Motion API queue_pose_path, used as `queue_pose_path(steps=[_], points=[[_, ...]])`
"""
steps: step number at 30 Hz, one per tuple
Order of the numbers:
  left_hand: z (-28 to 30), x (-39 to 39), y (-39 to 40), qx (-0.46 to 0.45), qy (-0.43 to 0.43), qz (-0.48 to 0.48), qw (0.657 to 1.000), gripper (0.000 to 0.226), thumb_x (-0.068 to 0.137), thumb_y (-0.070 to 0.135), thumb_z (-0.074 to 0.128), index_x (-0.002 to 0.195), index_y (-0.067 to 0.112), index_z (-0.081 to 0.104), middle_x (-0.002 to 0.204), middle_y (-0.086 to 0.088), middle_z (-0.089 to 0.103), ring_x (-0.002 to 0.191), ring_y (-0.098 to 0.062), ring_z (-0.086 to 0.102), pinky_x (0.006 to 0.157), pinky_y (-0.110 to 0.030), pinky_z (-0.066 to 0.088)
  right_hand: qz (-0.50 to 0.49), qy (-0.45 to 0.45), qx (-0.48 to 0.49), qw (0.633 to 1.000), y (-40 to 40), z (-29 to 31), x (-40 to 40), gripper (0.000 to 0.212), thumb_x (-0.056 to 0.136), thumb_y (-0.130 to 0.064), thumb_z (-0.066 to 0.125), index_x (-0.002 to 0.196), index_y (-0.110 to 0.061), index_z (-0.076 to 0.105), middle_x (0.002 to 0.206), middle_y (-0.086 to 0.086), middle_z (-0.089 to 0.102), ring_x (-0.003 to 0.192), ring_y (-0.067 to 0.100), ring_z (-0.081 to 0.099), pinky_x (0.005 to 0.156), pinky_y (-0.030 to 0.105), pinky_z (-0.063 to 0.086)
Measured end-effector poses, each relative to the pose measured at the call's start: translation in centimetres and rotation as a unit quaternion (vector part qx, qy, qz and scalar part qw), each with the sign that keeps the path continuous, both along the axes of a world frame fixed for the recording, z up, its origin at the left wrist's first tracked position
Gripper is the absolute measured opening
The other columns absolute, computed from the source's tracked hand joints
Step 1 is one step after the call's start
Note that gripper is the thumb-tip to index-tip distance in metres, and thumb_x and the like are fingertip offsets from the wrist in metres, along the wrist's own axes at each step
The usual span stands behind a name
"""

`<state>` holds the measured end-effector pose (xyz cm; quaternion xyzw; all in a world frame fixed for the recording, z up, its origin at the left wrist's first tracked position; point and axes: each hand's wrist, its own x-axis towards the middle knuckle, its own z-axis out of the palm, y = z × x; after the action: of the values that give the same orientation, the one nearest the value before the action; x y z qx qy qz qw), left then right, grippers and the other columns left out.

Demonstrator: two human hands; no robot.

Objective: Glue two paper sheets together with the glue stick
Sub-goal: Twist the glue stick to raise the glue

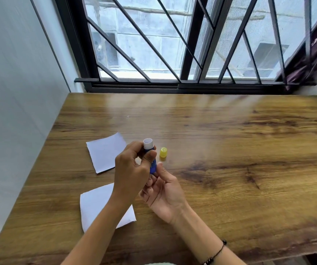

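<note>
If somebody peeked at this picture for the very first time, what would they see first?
Probably the blue glue stick, uncapped and held up in the middle, with the left hand gripping its body and the right hand at its base. Its yellow cap stands just right of it on the wooden table. Two white paper sheets lie apart on the left.

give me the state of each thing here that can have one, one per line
glue stick: uncapped, held upright off the table, white tip up
yellow cap: off the stick, standing on the table beside it
far paper sheet: flat on the table, apart from the other
near paper sheet: flat on the table, partly under the left forearm
left hand: fingers curled round the stick's upper body
right hand: fingers at the stick's base
window: barred; open or closed unclear
</note>
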<state>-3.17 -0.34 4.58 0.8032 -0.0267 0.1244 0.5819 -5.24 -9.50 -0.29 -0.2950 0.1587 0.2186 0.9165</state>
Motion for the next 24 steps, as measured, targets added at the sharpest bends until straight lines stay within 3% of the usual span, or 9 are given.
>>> queue_pose_path(steps=[2,4,7,9,13,17,20,22,24], points=[[0.07,-0.02,0.07,-0.003,0.000,0.002,1.000,0.013,0.081,0.005,0.062,0.083,0.018,0.063,0.085,-0.009,0.066,0.082,-0.022,0.061,0.077,-0.050,0.052,0.010,-0.008,0.007,1.000,0.13,0.12,0.04,0.037,0.082,-0.041,0.054,0.083,-0.008,0.069,0.074,0.007,0.062,0.063,0.016,0.055,0.070,0.029,0.041],[0.13,-0.04,0.17,-0.007,0.003,0.004,1.000,0.015,0.081,0.005,0.062,0.082,0.021,0.062,0.085,-0.007,0.066,0.081,-0.021,0.062,0.075,-0.050,0.053,0.010,-0.027,0.018,0.999,0.04,0.11,0.05,0.032,0.082,-0.035,0.058,0.097,-0.007,0.066,0.088,0.009,0.060,0.075,0.019,0.054,0.067,0.029,0.047],[0.17,-0.09,0.21,-0.005,0.002,0.001,1.000,0.014,0.081,0.006,0.062,0.083,0.020,0.062,0.085,-0.008,0.067,0.082,-0.021,0.062,0.076,-0.049,0.053,-0.007,-0.063,0.028,0.998,-0.28,-0.12,-0.10,0.020,0.078,-0.020,0.064,0.095,-0.008,0.067,0.074,0.006,0.065,0.060,0.013,0.059,0.054,0.022,0.051],[0.18,-0.12,0.12,0.000,-0.002,0.001,1.000,0.014,0.081,0.006,0.062,0.083,0.019,0.062,0.085,-0.008,0.066,0.082,-0.021,0.062,0.077,-0.047,0.052,-0.012,-0.060,0.013,0.998,-0.31,-0.18,-0.11,0.018,0.079,-0.024,0.062,0.086,-0.009,0.068,0.063,0.002,0.064,0.050,0.009,0.057,0.051,0.020,0.049],[0.21,-0.08,-0.11,-0.002,0.002,0.001,1.000,0.012,0.081,0.006,0.062,0.081,0.017,0.062,0.082,-0.008,0.065,0.079,-0.021,0.061,0.072,-0.046,0.053,-0.010,-0.017,0.003,1.000,-0.04,-0.27,0.12,0.036,0.080,-0.041,0.054,0.067,-0.010,0.068,0.051,0.000,0.057,0.041,0.009,0.051,0.063,0.025,0.038],[0.20,-0.06,0.04,0.001,-0.003,0.002,1.000,0.014,0.080,0.005,0.062,0.083,0.018,0.062,0.085,-0.008,0.066,0.082,-0.020,0.061,0.077,-0.045,0.053,0.009,-0.024,-0.012,1.000,0.15,-0.29,0.21,0.042,0.083,-0.045,0.049,0.083,-0.009,0.070,0.074,0.008,0.063,0.062,0.017,0.056,0.064,0.030,0.045],[0.18,-0.05,0.27,0.001,-0.008,0.004,1.000,0.012,0.080,0.005,0.063,0.085,0.016,0.063,0.085,-0.009,0.066,0.082,-0.022,0.062,0.077,-0.048,0.053,0.024,-0.042,0.018,0.999,-0.25,0.00,0.16,0.035,0.083,-0.038,0.056,0.099,-0.009,0.067,0.089,0.010,0.062,0.078,0.021,0.054,0.065,0.031,0.049],[0.21,-0.06,0.28,-0.001,-0.009,0.002,1.000,0.010,0.080,0.005,0.063,0.086,0.012,0.064,0.085,-0.010,0.066,0.082,-0.023,0.062,0.077,-0.049,0.052,0.023,-0.072,0.029,0.997,-0.58,0.07,0.10,0.033,0.079,-0.025,0.066,0.107,-0.008,0.063,0.087,0.009,0.064,0.076,0.019,0.058,0.064,0.029,0.053],[0.31,-0.10,0.18,-0.004,-0.010,-0.001,1.000,0.009,0.080,0.005,0.063,0.087,0.010,0.065,0.087,-0.011,0.067,0.082,-0.023,0.062,0.077,-0.048,0.053,0.016,-0.093,0.023,0.995,-0.71,-0.04,0.07,0.025,0.076,-0.017,0.068,0.099,-0.009,0.067,0.078,0.007,0.067,0.067,0.015,0.062,0.060,0.026,0.055]])
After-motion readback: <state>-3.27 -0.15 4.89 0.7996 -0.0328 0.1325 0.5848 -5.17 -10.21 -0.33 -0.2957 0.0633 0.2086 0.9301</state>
